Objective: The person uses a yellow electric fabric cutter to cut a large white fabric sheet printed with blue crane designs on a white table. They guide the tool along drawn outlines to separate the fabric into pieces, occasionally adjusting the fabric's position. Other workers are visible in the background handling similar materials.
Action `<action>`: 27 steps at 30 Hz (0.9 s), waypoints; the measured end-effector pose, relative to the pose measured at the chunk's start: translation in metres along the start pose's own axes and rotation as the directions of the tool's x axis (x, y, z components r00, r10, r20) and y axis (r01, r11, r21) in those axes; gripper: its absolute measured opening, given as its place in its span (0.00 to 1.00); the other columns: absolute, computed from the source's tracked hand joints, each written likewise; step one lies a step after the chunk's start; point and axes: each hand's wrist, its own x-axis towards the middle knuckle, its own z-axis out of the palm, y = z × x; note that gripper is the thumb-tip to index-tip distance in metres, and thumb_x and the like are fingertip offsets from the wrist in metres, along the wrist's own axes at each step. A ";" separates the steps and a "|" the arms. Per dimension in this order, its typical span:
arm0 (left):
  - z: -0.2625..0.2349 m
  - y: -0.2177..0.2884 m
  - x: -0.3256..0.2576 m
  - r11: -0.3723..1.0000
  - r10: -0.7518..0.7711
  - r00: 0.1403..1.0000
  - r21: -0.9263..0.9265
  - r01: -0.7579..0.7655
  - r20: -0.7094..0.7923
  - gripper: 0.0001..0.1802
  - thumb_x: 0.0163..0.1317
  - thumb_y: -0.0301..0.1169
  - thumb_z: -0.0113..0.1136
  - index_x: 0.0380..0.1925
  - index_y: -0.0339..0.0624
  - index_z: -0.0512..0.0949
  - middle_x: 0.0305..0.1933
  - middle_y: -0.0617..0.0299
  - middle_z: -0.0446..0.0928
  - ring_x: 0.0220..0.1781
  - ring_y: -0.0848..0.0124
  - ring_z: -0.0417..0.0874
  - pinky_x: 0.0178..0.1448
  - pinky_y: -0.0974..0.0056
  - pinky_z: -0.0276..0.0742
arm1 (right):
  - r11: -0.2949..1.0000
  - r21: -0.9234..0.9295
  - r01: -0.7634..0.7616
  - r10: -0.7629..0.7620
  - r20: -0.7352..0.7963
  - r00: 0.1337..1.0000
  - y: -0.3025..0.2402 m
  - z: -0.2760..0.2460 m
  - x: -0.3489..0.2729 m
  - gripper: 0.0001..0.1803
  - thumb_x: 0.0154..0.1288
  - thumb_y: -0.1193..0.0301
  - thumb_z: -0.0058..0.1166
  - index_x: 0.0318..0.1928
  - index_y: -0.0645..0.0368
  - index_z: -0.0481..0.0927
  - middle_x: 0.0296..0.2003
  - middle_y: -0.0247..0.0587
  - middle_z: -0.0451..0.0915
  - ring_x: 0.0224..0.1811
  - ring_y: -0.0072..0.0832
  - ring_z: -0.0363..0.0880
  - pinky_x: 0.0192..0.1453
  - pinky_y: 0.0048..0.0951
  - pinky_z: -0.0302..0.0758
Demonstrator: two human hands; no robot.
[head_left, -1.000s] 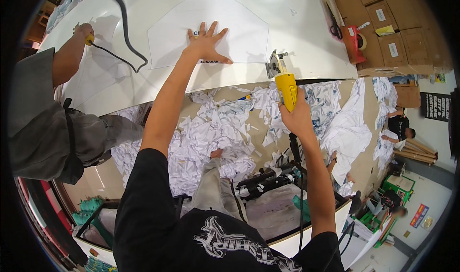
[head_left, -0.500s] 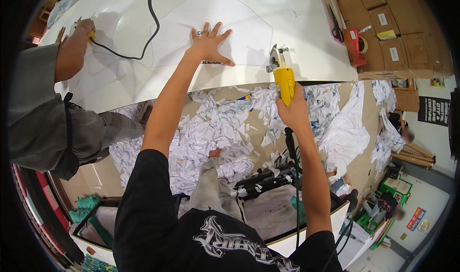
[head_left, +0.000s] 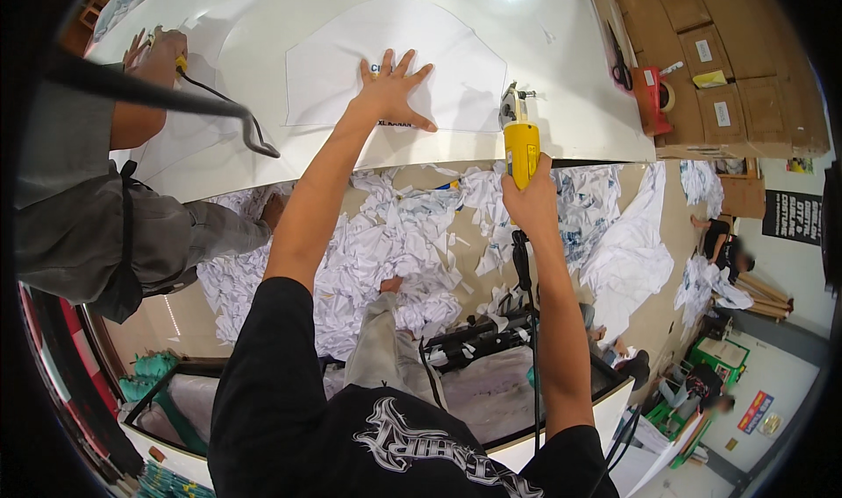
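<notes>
My left hand [head_left: 395, 94] lies flat with fingers spread on a white fabric piece [head_left: 329, 68] with a curved top edge, pressing it to the white table [head_left: 579, 68]. In my right hand [head_left: 531, 201] is a yellow electric rotary cutter [head_left: 522, 147], gripped round its body. Its metal head [head_left: 515, 107] stands at the lower right corner of the fabric. Whether the blade touches cloth I cannot tell. From the cutter's rear a black cord [head_left: 537, 349] runs down along my right forearm.
At the left a co-worker's hand [head_left: 167, 49] holds another yellow tool on pale cloth. A black cord [head_left: 158, 94] hangs across there. Scissors [head_left: 619, 64] and a red tape dispenser [head_left: 652, 99] lie by cardboard boxes [head_left: 728, 85]. White scraps [head_left: 395, 226] cover the floor below the table edge.
The co-worker's black cord has swung from above the fabric towards the left and nearer. The view has shifted slightly. My hands keep nearly the same places on the fabric and cutter.
</notes>
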 end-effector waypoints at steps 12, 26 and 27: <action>0.002 0.002 -0.012 1.000 0.024 1.000 0.006 -0.024 0.004 0.76 0.32 0.78 0.74 0.84 0.69 0.53 0.90 0.52 0.39 0.89 0.39 0.33 0.80 0.17 0.29 | 1.000 -0.004 0.009 -0.009 -0.050 0.999 0.001 0.003 0.011 0.37 0.63 0.65 0.61 0.64 0.75 0.61 0.39 0.78 0.83 0.42 0.70 0.84 0.48 0.56 0.81; 0.007 0.001 -0.028 0.998 0.065 0.998 0.007 -0.065 -0.009 0.76 0.31 0.77 0.75 0.84 0.68 0.55 0.90 0.52 0.40 0.89 0.38 0.35 0.80 0.18 0.30 | 0.999 0.027 -0.021 0.022 -0.036 0.999 -0.011 -0.001 0.019 0.36 0.62 0.67 0.59 0.63 0.77 0.60 0.42 0.82 0.82 0.45 0.72 0.84 0.51 0.58 0.82; 0.008 0.001 -0.029 0.998 0.065 0.998 0.008 -0.065 -0.009 0.76 0.31 0.77 0.75 0.84 0.68 0.55 0.90 0.52 0.41 0.89 0.38 0.34 0.80 0.18 0.30 | 0.999 0.029 -0.015 0.016 -0.042 0.999 -0.011 0.000 0.020 0.36 0.62 0.67 0.59 0.63 0.77 0.60 0.42 0.82 0.82 0.45 0.72 0.84 0.51 0.57 0.82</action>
